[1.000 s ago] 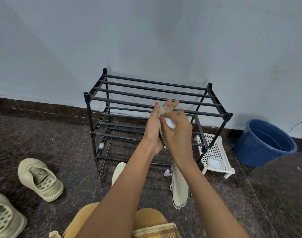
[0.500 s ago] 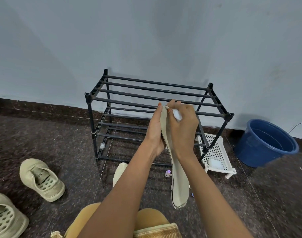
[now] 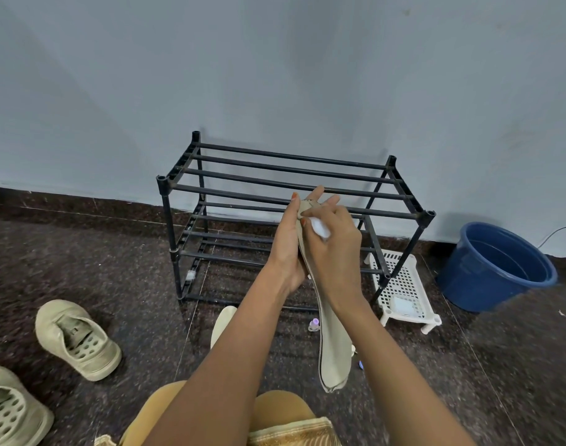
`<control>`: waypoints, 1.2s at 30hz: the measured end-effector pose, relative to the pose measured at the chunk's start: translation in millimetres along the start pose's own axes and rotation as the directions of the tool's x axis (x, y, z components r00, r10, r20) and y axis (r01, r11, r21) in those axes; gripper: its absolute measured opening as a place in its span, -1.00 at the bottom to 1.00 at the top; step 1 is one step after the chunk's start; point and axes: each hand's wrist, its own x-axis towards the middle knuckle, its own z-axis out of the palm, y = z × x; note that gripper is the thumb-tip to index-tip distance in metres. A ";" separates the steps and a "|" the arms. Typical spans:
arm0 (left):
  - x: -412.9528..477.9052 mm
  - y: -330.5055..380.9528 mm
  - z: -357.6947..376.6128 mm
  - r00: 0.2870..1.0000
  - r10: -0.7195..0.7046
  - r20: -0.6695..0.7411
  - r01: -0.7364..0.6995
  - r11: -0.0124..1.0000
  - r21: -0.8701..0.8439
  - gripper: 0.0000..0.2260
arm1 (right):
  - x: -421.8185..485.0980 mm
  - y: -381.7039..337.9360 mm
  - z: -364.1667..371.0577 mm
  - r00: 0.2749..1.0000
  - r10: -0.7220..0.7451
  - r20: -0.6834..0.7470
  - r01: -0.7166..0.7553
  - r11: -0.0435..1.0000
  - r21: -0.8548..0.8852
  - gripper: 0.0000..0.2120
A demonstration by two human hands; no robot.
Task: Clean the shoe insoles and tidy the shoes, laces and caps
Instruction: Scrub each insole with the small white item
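We hold the insole (image 3: pixel 334 355) up in front of the rack (image 3: pixel 291 156), its long axis running from the upper end at our fingertips down to the lower end, which hangs free above our knee. Our left hand (image 3: pixel 288 249) lies behind the upper part with fingers straight, backing it like a board. Our right hand (image 3: pixel 334 249), on the facing side, pinches a white wipe (image 3: pixel 320 227) and presses it on the insole near the top. Most of the length thus lies below the right hand, toward us. The next stroke, we judge, should run down that axis against the left hand's backing.
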 end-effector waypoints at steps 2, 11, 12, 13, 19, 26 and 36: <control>-0.8 -0.6 -0.1 1.000 -0.015 0.000 0.015 1.000 0.000 -0.58 | 7.6 -1.7 -2.0 0.999 0.004 -0.048 -0.003 1.000 0.015 -0.85; -0.7 -1.0 -0.9 1.000 -0.019 -0.018 0.019 1.000 0.020 -0.58 | 10.4 6.9 -5.1 0.999 -0.006 -0.037 0.004 0.999 -0.050 -0.85; -0.7 -0.9 -0.7 1.000 -0.020 -0.022 0.021 1.000 0.017 -0.58 | 8.1 8.0 -5.8 1.000 -0.008 -0.023 0.007 0.999 -0.042 -0.86; -0.5 -1.1 -0.8 1.000 -0.020 -0.023 0.020 1.000 0.012 -0.58 | 5.8 8.5 -6.7 1.000 -0.004 -0.005 0.004 1.000 -0.030 -0.86; 1.2 -1.2 -2.1 1.000 0.001 -0.006 -0.001 0.999 -0.046 -0.59 | -8.3 9.2 -11.2 0.993 0.030 0.115 -0.028 0.999 -0.024 -0.87; 2.6 -2.8 -3.0 1.000 0.015 0.004 -0.014 0.996 -0.083 -0.58 | -14.6 7.2 -13.7 0.992 0.016 0.126 -0.011 0.999 -0.039 -0.87; 2.3 -0.8 -4.2 1.000 0.011 0.000 -0.011 0.999 -0.040 -0.58 | 9.8 9.3 -7.9 0.999 -0.005 -0.050 0.000 0.994 -0.105 -0.86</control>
